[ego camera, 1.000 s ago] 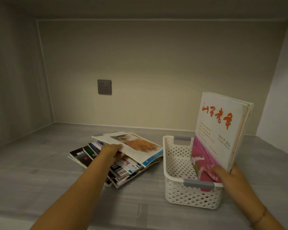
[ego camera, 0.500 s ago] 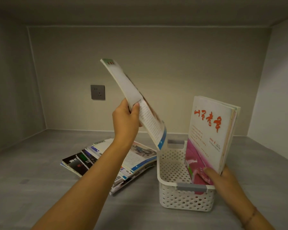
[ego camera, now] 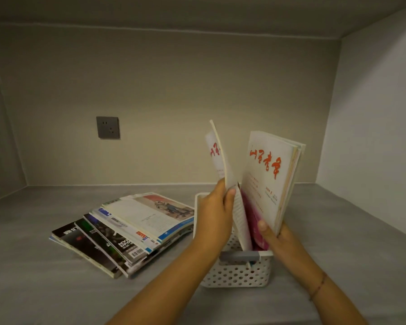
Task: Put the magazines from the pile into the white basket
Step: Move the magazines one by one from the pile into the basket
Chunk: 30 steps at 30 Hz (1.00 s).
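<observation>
A white perforated basket (ego camera: 237, 274) with grey handles stands on the grey shelf floor. My right hand (ego camera: 275, 235) grips the lower edge of several upright magazines (ego camera: 271, 174) with a white and pink cover and red lettering, standing in the basket. My left hand (ego camera: 215, 214) pinches another white magazine (ego camera: 220, 158), held upright with its lower end inside the basket, just left of the standing ones. A fanned pile of magazines (ego camera: 131, 228) lies flat on the floor to the basket's left.
Everything sits inside a beige cabinet recess with a back wall, side walls and a low ceiling. A grey wall socket (ego camera: 107, 127) is on the back wall, left of centre. Bare shelf floor (ego camera: 352, 231) stretches to the right of the basket.
My left hand lifted the top magazine off the pile, carried it right and lowered it upright into the basket beside the standing ones. My right hand kept its hold.
</observation>
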Available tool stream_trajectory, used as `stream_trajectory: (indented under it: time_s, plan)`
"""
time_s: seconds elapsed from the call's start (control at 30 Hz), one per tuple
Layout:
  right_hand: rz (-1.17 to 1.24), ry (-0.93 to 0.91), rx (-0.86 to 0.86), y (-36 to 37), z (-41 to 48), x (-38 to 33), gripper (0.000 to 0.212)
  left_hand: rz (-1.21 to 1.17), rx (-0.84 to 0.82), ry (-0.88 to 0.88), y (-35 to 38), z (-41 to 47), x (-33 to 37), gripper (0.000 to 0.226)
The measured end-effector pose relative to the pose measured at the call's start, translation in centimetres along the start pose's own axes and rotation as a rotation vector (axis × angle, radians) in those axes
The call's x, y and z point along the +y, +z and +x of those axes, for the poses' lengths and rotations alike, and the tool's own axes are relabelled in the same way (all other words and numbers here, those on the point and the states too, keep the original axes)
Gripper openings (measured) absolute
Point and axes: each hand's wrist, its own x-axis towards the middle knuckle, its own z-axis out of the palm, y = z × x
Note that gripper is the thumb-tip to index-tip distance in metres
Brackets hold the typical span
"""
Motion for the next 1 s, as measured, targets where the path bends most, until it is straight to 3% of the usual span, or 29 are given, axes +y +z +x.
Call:
stream_trajectory:
  time_s: [0.1,0.37,0.57,0.8,0.9,1.0]
  plan:
    - [0.015,0.0,0.0,0.0,0.1,0.1,0.086,-0.045,-0.069,0.016,0.5,0.1,0.5,0.031]
    - [0.035,0.024,-0.011,0.0,-0.1,-0.3,0.07,-0.129,0.031,0.045,2.2,-0.4,1.1,0.029]
    - [0.02,0.01,-0.023,0.0,0.0,-0.1,0.084,-0.073,0.046,0.028,2.7,-0.4,1.4,0.032]
    - [-0.029,-0.027,-0.029,-0.2,0.3,0.1,0.077,-0.305,-0.439,-0.211,2.1,-1.4,1.0,0.041]
    - [-0.025,-0.031,-0.045,-0.3,0.3,0.2,0.072,-0.412,-0.538,-0.348,0.9,-1.4,0.9,0.037]
    - [-0.033,-0.041,-0.057,-0.2,0.4,0.2,0.082,-0.347,-0.579,-0.382,0.0,-1.1,0.4,0.05]
